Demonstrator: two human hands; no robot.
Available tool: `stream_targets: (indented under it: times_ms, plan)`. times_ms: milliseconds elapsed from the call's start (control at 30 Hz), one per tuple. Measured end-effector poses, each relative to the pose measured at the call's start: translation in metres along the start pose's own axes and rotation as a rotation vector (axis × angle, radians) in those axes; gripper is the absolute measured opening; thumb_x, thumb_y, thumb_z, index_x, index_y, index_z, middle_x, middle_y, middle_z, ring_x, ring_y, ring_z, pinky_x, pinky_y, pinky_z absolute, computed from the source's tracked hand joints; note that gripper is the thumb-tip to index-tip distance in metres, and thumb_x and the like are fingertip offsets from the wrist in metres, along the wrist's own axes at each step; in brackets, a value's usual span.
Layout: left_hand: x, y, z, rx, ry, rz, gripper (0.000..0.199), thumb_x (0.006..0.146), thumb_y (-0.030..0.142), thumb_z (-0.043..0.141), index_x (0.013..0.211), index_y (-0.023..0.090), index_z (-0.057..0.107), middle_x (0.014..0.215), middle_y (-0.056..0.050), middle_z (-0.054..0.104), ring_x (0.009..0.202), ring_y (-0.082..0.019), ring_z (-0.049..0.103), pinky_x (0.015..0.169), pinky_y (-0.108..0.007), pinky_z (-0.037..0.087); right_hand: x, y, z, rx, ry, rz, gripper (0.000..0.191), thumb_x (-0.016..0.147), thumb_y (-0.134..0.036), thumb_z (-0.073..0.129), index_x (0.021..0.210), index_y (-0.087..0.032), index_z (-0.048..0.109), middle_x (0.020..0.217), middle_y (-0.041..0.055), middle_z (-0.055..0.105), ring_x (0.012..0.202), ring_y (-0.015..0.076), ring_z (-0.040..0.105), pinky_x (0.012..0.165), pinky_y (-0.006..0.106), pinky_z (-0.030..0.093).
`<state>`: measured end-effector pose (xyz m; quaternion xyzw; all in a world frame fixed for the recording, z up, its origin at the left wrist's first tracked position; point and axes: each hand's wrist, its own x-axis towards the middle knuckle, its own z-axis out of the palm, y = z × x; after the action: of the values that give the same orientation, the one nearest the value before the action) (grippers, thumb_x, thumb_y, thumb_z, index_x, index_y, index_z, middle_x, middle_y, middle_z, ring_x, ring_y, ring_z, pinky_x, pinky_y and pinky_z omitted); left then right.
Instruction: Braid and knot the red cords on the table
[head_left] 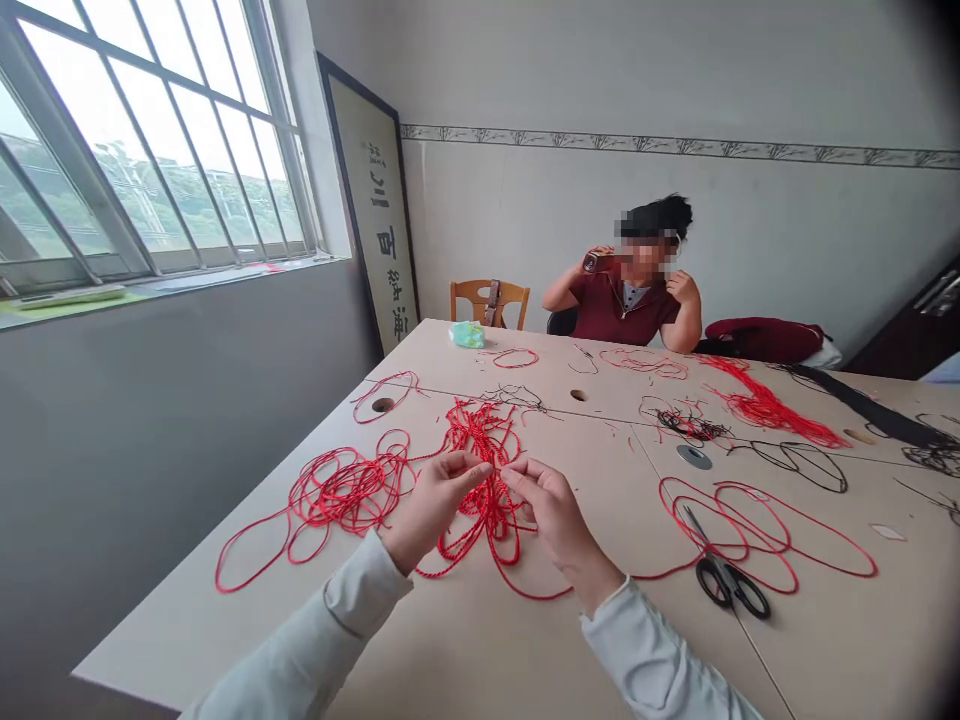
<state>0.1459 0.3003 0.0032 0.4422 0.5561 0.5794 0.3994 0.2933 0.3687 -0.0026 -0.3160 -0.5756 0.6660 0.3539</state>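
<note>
My left hand point(429, 508) and my right hand point(547, 510) meet above the table, their fingertips pinching a thin red cord point(489, 505) from a tangled heap. Loose red cord point(345, 490) lies in wide loops to the left of my left hand. More red strands point(476, 430) pile up beyond my hands. To the right of my right hand, black-handled scissors point(724, 585) rest on further red loops point(757, 530). My white sleeves enter from the bottom of the view.
The pale table point(187, 625) has round cable holes and carries black cord point(795, 465) and a red bundle point(765, 405). A seated person point(622, 310) at the far side drinks from a can. A wooden chair point(487, 302), a green packet point(467, 335) and a barred window point(150, 150) stand beyond.
</note>
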Motion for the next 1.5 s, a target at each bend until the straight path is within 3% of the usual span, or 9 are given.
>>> stream_targets:
  times_ms: [167, 333, 500, 667, 867, 967, 1100, 1300, 1500]
  plan:
    - [0.000, -0.016, -0.004, 0.220, 0.202, 0.239, 0.029, 0.080, 0.043, 0.063, 0.070, 0.016, 0.059, 0.056, 0.005, 0.035, 0.053, -0.008, 0.025, 0.050, -0.024, 0.020, -0.016, 0.001, -0.008, -0.327, -0.195, -0.055, 0.029, 0.076, -0.044, 0.067, 0.069, -0.016, 0.064, 0.058, -0.0018, 0.054, 0.053, 0.0099, 0.042, 0.053, 0.025, 0.031]
    - [0.007, -0.024, -0.006, 0.123, 0.110, 0.264, 0.030, 0.078, 0.044, 0.066, 0.071, 0.016, 0.063, 0.061, 0.002, 0.049, 0.057, -0.009, 0.037, 0.053, -0.022, 0.029, -0.017, -0.009, -0.003, -0.353, -0.337, -0.025, 0.025, 0.069, -0.039, 0.075, 0.075, -0.015, 0.072, 0.059, -0.0021, 0.056, 0.052, 0.0086, 0.042, 0.050, 0.024, 0.029]
    - [0.009, -0.032, -0.010, -0.208, -0.055, 0.025, 0.036, 0.078, 0.050, 0.065, 0.085, 0.015, 0.065, 0.070, -0.001, 0.060, 0.052, -0.006, 0.037, 0.050, -0.020, 0.029, 0.001, -0.005, 0.014, -0.001, -0.041, -0.146, 0.031, 0.062, -0.041, 0.080, 0.079, -0.017, 0.069, 0.060, -0.0041, 0.056, 0.046, 0.0059, 0.038, 0.046, 0.023, 0.026]
    - [0.005, -0.034, -0.008, -0.325, -0.128, -0.095, 0.038, 0.077, 0.051, 0.067, 0.086, 0.015, 0.059, 0.065, 0.000, 0.060, 0.047, -0.004, 0.036, 0.046, -0.018, 0.024, 0.009, 0.016, 0.023, 0.023, 0.177, -0.231, 0.035, 0.059, -0.046, 0.082, 0.073, -0.017, 0.067, 0.061, -0.0023, 0.058, 0.049, 0.0076, 0.039, 0.047, 0.024, 0.032]
    - [0.005, -0.032, -0.007, -0.323, -0.144, -0.046, 0.037, 0.075, 0.050, 0.069, 0.076, 0.015, 0.055, 0.058, 0.004, 0.049, 0.047, -0.004, 0.034, 0.045, -0.017, 0.022, 0.008, 0.032, 0.019, 0.006, 0.207, -0.271, 0.035, 0.065, -0.045, 0.079, 0.081, -0.018, 0.066, 0.076, 0.0008, 0.063, 0.070, 0.0134, 0.054, 0.066, 0.026, 0.046]
    - [0.006, -0.032, -0.008, -0.319, -0.113, -0.014, 0.036, 0.075, 0.049, 0.070, 0.079, 0.015, 0.057, 0.060, 0.005, 0.049, 0.049, -0.004, 0.035, 0.046, -0.017, 0.024, 0.004, 0.034, 0.021, 0.030, 0.102, -0.248, 0.038, 0.064, -0.041, 0.081, 0.088, -0.019, 0.063, 0.086, 0.0019, 0.065, 0.079, 0.0149, 0.058, 0.074, 0.028, 0.048]
    - [0.005, -0.032, -0.010, -0.345, -0.117, -0.013, 0.038, 0.074, 0.050, 0.071, 0.080, 0.015, 0.057, 0.061, 0.005, 0.049, 0.049, -0.004, 0.036, 0.046, -0.018, 0.026, 0.001, 0.037, 0.028, 0.081, -0.028, -0.187, 0.036, 0.068, -0.043, 0.078, 0.087, -0.019, 0.060, 0.077, 0.0006, 0.064, 0.069, 0.0134, 0.058, 0.068, 0.027, 0.048]
    - [0.003, -0.031, -0.010, -0.230, -0.139, -0.003, 0.039, 0.072, 0.051, 0.071, 0.077, 0.015, 0.059, 0.060, 0.005, 0.049, 0.048, -0.004, 0.033, 0.046, -0.019, 0.023, -0.001, 0.036, 0.027, -0.011, 0.090, -0.176, 0.034, 0.072, -0.047, 0.072, 0.083, -0.016, 0.061, 0.060, -0.0056, 0.050, 0.048, 0.0063, 0.034, 0.045, 0.022, 0.029]
    - [0.000, -0.028, -0.012, -0.188, -0.196, -0.003, 0.040, 0.079, 0.053, 0.063, 0.081, 0.013, 0.063, 0.066, 0.002, 0.055, 0.048, -0.004, 0.031, 0.046, -0.021, 0.023, -0.004, 0.029, 0.020, 0.010, 0.087, -0.165, 0.028, 0.074, -0.041, 0.069, 0.082, -0.015, 0.064, 0.071, -0.0006, 0.058, 0.059, 0.0088, 0.045, 0.052, 0.022, 0.035]
